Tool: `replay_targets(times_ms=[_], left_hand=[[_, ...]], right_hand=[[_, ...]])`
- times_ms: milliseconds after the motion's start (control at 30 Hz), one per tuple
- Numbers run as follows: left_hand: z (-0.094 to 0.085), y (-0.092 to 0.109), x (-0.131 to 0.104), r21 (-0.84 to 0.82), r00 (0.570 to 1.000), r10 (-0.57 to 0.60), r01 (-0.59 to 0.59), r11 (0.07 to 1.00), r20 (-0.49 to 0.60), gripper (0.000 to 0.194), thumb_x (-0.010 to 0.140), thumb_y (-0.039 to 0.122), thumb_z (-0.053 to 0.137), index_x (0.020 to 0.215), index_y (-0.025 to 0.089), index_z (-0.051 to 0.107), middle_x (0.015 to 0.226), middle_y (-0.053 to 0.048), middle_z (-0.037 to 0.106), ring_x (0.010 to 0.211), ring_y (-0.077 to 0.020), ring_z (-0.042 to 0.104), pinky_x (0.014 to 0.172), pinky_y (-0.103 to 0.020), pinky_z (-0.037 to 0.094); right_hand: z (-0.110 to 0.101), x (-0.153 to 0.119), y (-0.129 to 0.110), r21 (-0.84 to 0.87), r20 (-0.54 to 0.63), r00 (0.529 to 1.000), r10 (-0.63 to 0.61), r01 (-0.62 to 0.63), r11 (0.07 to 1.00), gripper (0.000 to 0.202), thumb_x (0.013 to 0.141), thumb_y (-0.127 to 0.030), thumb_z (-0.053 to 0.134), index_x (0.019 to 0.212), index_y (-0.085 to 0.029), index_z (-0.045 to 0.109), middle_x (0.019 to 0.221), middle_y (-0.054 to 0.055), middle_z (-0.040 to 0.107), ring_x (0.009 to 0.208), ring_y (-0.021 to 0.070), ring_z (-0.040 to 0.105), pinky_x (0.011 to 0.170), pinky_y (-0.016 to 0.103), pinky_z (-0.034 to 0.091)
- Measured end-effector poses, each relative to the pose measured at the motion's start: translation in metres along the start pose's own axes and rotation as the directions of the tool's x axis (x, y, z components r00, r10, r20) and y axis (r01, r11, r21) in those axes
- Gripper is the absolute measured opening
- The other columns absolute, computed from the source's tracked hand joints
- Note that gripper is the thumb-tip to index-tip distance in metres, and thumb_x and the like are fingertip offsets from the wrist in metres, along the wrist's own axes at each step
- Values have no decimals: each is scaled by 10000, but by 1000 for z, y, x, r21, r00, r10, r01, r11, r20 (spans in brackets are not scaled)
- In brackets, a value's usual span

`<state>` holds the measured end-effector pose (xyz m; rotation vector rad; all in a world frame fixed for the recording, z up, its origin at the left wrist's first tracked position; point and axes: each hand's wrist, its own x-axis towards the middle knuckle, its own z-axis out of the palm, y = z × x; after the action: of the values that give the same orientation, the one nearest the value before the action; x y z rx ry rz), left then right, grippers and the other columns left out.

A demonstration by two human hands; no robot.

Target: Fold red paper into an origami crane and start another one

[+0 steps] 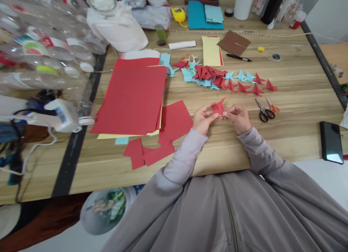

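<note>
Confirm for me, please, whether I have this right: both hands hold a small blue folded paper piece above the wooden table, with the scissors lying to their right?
Not quite: the folded paper piece is red, not blue, as the head view shows. Both the left hand and right hand hold it above the wooden table, with the scissors to their right.

Soft, even daylight is filling the scene; the clear plastic bottles [46,45] far left are blurring and bending near the edge.

Wooden table [299,85]: red paper sheets [133,100], folded cranes [223,80], scissors [266,110], phone [331,141].
</note>
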<state>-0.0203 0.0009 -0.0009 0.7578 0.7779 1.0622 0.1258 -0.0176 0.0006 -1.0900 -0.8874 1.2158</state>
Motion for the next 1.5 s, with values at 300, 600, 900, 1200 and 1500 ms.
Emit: replay_targets(times_ms=[300,600,900,1200,1500], left_hand=[[0,5,-1,3,1000,6,-6,1000,27,528,613,327,806,1076,132,642,705,-49,729,644,-196,713,653,-323,583],[3,2,1,-11,997,57,-58,998,-47,409,635,404,781,929,143,668,714,-37,715,564,-163,684,599,-316,584],[0,-2,0,158,992,118,-111,981,-41,582,493,294,879,1004,142,645,716,-41,730,611,-173,684,686,-350,577],[-2,-5,1,171,984,158,-142,975,-87,575,517,280,865,1022,133,633,682,-33,715,585,-166,668,679,-346,552],[1,-3,0,232,981,182,-162,959,-65,513,532,242,839,984,143,617,583,20,671,515,-121,615,586,-270,506]], right_hand=[[-1,0,0,23,-37,999,10,-9,1000,373,493,-399,885,581,-189,590,499,-44,623,464,92,566,498,239,480],[-2,1,2,-33,5,1000,-11,11,999,363,537,-413,867,607,-190,589,518,-41,626,487,97,575,520,245,489],[0,-3,-5,-111,62,998,-7,14,994,387,545,-458,854,614,-184,590,535,-23,638,510,107,589,546,256,500],[4,-4,-6,-119,110,994,20,-7,993,407,592,-562,790,689,-196,641,610,-5,680,562,120,613,587,266,512],[3,-7,-2,-261,135,990,-31,66,963,444,616,-605,747,640,-188,596,567,-4,638,533,115,569,550,260,456]])
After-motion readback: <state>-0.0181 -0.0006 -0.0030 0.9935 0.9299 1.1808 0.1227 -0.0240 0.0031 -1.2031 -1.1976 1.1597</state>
